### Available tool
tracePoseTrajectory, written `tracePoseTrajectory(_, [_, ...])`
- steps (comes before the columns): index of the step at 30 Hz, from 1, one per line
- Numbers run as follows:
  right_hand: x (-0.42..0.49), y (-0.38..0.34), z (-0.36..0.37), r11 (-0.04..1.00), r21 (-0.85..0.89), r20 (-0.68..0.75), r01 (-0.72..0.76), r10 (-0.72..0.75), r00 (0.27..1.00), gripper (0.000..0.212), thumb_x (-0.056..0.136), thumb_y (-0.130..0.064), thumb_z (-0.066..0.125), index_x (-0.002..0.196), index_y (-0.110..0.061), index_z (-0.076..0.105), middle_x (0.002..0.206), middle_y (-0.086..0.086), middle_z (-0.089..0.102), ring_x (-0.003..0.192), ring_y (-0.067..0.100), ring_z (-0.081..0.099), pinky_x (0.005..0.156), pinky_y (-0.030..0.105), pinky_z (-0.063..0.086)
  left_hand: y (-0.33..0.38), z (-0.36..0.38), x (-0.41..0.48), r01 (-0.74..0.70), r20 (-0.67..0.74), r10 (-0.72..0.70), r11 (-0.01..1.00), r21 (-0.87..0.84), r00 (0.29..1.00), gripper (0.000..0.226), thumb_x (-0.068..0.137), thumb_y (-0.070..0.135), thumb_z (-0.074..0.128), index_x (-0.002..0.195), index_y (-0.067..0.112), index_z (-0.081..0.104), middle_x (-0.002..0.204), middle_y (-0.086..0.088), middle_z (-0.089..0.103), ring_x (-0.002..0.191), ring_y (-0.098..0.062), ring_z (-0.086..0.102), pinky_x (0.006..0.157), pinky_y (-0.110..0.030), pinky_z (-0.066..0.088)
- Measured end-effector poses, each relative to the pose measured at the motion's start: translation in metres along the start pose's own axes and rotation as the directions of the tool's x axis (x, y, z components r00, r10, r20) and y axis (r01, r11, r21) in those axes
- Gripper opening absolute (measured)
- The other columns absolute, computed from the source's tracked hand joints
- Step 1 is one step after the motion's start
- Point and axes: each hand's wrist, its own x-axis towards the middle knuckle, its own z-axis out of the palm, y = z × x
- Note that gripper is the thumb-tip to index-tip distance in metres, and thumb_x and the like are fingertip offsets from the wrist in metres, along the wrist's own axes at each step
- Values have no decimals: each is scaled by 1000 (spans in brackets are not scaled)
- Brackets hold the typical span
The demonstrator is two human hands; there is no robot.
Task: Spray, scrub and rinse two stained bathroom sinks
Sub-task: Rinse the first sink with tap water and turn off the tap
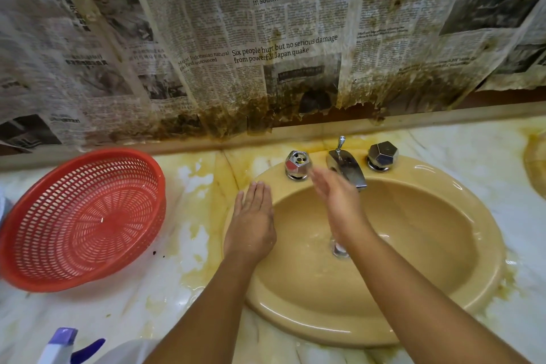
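A tan oval sink (443,289) is set in a stained marble counter (189,248). Water lies in the basin round the drain (339,250). My left hand (251,221) rests flat, fingers straight, on the sink's left rim. Over the basin my right hand (339,204) is blurred, fingers straight, just below the chrome spout (348,170) and beside the left tap knob (297,164). The right knob (382,155) stands apart. Neither hand holds anything.
A red plastic basket (82,219) sits on the counter to the left. A spray bottle's purple and blue trigger head (68,346) shows at the bottom left. Stained newspaper (266,38) covers the wall behind. A second sink's edge (536,162) appears far right.
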Motion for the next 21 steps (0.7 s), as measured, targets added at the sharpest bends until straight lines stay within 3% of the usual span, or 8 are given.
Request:
tracePoseTrajectory(2, [-3,27,-35,968,214,-113,-134,161,980,33,107,-16,47,133,0,59,130,15,67,127,27,61,106,36,48,1,1,2,7,-8,-7,1000,11,1000,69,100,33,0,164,8,7,172,-7,4,159,-20,-7,125,-38,-15])
tracePoseTrajectory(4, [5,38,-62,847,486,-197,-213,344,918,43,109,-15,37,146,5,44,125,23,62,129,36,57,107,43,48,2,1,2,5,-5,-5,1000,26,1000,66,102,31,6,164,8,6,172,-8,3,159,-21,-8,126,-40,-14])
tracePoseTrajectory(7, [15,22,-58,699,694,-160,-172,382,910,52,111,-20,28,158,0,27,137,28,55,129,41,54,111,51,45,1,4,1,3,-23,-2,999,32,1000,66,102,31,5,163,8,9,172,-8,6,159,-21,-5,127,-40,-12])
tracePoseTrajectory(11, [6,0,-28,674,693,40,-255,318,947,67,111,-40,18,139,15,42,140,34,52,138,46,45,121,55,31,1,4,2,-7,-34,7,1000,15,999,67,101,32,5,163,7,13,171,-8,13,159,-22,0,128,-41,-7])
tracePoseTrajectory(14, [10,-7,-34,675,704,-27,-220,335,942,58,112,-36,24,128,14,50,146,29,53,140,41,48,119,50,37,0,3,1,-7,-43,7,1000,1,999,63,104,27,14,163,7,13,171,-8,16,159,-22,1,128,-42,-5])
tracePoseTrajectory(16, [9,-11,-37,643,736,22,-211,288,957,61,110,-41,35,124,17,52,135,33,60,133,45,54,118,52,39,0,4,1,1,-47,-1,1000,6,999,66,102,32,8,163,8,13,172,-8,12,159,-21,-1,127,-41,-7])
tracePoseTrajectory(18, [6,-14,-36,645,733,60,-218,259,964,63,109,-43,36,128,15,52,126,35,64,128,46,58,116,53,40,0,6,2,6,-30,-6,1000,12,1000,68,101,33,4,164,9,10,172,-7,8,159,-20,-4,128,-41,-8])
tracePoseTrajectory(21, [7,-6,-40,719,653,-32,-238,340,940,56,112,-32,26,145,11,41,128,33,61,128,44,56,114,51,43,1,4,1,5,-27,-5,1000,12,1000,73,97,36,-3,164,8,10,172,-7,9,159,-21,-3,128,-42,-6])
